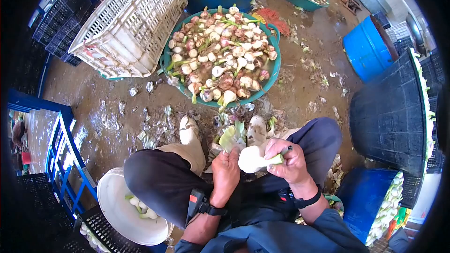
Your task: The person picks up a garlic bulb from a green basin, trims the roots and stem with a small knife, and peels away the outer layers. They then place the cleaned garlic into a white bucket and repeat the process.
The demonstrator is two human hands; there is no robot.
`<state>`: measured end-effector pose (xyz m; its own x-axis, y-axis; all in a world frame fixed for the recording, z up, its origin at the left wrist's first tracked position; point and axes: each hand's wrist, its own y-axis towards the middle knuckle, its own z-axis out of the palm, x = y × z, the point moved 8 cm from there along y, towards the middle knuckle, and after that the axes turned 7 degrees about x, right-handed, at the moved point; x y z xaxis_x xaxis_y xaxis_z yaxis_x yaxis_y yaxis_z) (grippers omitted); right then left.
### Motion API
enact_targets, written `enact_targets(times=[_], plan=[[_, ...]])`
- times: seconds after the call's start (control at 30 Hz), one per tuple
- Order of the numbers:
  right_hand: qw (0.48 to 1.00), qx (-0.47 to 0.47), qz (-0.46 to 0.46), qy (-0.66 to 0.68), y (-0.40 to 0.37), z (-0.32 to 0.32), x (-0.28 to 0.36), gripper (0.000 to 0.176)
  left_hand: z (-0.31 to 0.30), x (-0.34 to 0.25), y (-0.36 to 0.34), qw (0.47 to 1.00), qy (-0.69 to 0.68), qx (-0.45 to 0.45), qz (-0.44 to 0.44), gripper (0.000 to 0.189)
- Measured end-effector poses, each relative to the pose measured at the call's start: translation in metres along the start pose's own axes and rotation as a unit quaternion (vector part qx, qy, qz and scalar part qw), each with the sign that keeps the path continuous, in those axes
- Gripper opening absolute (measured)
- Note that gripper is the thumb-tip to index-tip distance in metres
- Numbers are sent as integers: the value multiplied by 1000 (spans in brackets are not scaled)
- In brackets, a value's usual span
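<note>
My right hand (pixel 289 163) is closed round the short green stem of a white, peeled garlic bulb (pixel 251 159), held over my lap. A small dark rod-like end (pixel 287 150) pokes out between the same fingers; what it belongs to is hidden. Just left of the bulb, my left hand (pixel 226 171) is pinched shut, with a pale green piece of garlic skin (pixel 228 138) at its fingertips. In front of my boots a green tub (pixel 276 68) is heaped with unpeeled garlic bulbs (pixel 225 56), some with stems. Beside my left knee a white bucket (pixel 108 206) contains a few peeled bulbs (pixel 143 208).
White plastic crates (pixel 122 42) stand at the upper left, near a blue metal frame (pixel 70 131). To the right are a blue drum (pixel 368 49), a large black basket (pixel 391 117) and a blue container (pixel 368 197) of peeled garlic. Skins litter the wet floor (pixel 309 84).
</note>
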<state>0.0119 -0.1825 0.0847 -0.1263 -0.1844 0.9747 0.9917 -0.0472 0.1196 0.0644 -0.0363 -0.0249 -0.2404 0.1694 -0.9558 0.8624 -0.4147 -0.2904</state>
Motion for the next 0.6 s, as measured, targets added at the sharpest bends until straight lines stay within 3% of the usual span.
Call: enact_targets(times=[0.03,0.1,0.17,0.23,0.3,0.4,0.5,0.53,0.6], plan=[[999,23,0,-26,-1,3,6,17,-1,10,3,1000,31,-3,-4,27],[995,35,-68,60,-3,2,31,16,0,18,2,996,89,7,-12,28],[994,44,-93,21,2,-1,52,16,3,8,3,988,147,36,-17,28],[998,35,-52,-8,6,-12,45,15,17,-18,-1,954,282,86,55,27],[996,43,-44,-71,12,-21,43,17,19,-17,-10,934,339,115,-3,32],[992,67,-26,-106,13,-26,36,18,11,-45,-19,919,381,56,85,40],[989,96,-12,-115,14,-27,31,17,-4,-66,-20,941,307,38,135,44],[988,103,7,-111,14,-25,31,18,-6,-63,-19,972,216,66,69,42],[987,121,16,-104,15,-19,32,19,-3,-58,-20,991,-41,110,57,40]])
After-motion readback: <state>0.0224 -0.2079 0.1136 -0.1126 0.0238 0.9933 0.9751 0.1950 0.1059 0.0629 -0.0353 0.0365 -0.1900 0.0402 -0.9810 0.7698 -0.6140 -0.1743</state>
